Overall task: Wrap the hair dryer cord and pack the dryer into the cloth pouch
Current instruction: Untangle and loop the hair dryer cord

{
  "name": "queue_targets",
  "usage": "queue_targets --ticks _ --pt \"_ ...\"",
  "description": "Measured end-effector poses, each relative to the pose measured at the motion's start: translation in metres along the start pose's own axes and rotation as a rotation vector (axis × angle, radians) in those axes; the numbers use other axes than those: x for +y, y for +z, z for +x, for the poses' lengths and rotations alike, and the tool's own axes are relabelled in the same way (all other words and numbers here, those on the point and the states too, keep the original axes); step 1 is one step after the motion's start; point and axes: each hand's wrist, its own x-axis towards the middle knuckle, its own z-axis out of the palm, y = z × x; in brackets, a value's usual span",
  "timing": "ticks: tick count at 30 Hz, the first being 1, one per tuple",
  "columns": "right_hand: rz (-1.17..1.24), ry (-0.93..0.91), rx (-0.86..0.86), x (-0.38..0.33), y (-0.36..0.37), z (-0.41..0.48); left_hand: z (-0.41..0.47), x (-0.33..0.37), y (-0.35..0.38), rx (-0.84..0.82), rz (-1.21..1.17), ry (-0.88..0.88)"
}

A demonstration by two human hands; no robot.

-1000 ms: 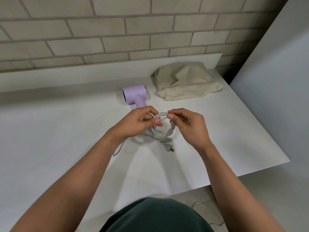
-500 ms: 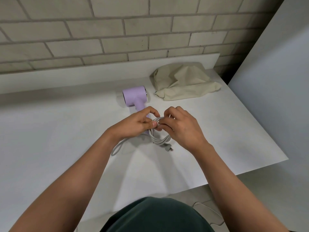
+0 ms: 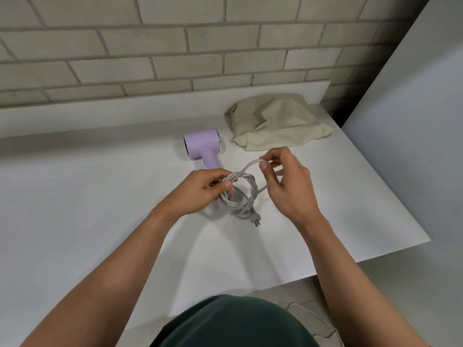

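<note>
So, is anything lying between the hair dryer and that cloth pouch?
Nothing visible: only table surface separates the purple hair dryer from the cloth pouch. The coiled cord is held nearer the person.

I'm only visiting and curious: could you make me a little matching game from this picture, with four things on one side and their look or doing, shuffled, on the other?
Things:
1 hair dryer
2 cloth pouch
3 plug
4 right hand

States:
A pinching a loop of the coiled cord
B beige and crumpled
C lilac, handle toward the person
D at the coil's near end, prongs pointing out

Pairs: 1-C; 2-B; 3-D; 4-A
</note>
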Motion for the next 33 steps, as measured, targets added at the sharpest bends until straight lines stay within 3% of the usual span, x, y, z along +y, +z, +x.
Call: queue_targets --ticks 5,8,11,18,21,23,25,29,33 --pt "-0.521 -0.472 -0.128 -0.012 -0.002 0.009 0.0 0.007 0.001 0.005 0.075 0.029" --pt "-0.586 -0.512 -0.176 -0.012 0.004 0.015 0.0 0.01 0.0 0.005 0.09 0.039" --pt "-0.569 -0.523 -0.107 -0.012 0.002 0.015 -0.001 0.01 -0.005 -0.016 0.097 0.036" --pt "-0.173 -0.208 0.142 -0.019 -0.008 0.015 -0.001 0.01 -0.012 -0.019 0.145 0.037" --pt "0.103 -0.024 0.165 -0.021 -0.013 0.017 0.0 0.011 -0.011 -0.021 0.114 0.043" --pt "0.128 0.03 0.13 -0.019 -0.016 0.019 0.001 0.013 -0.011 -0.022 0.115 0.06" --pt "-0.052 -0.048 0.13 -0.013 -0.018 0.02 0.002 0.014 -0.012 -0.02 0.129 0.063" --pt "-0.458 -0.482 0.149 -0.014 -0.017 0.021 0.005 0.017 -0.012 -0.027 0.139 0.064" --pt "-0.547 -0.537 -0.071 -0.022 -0.001 0.016 0.007 0.025 -0.015 -0.012 0.149 0.099"
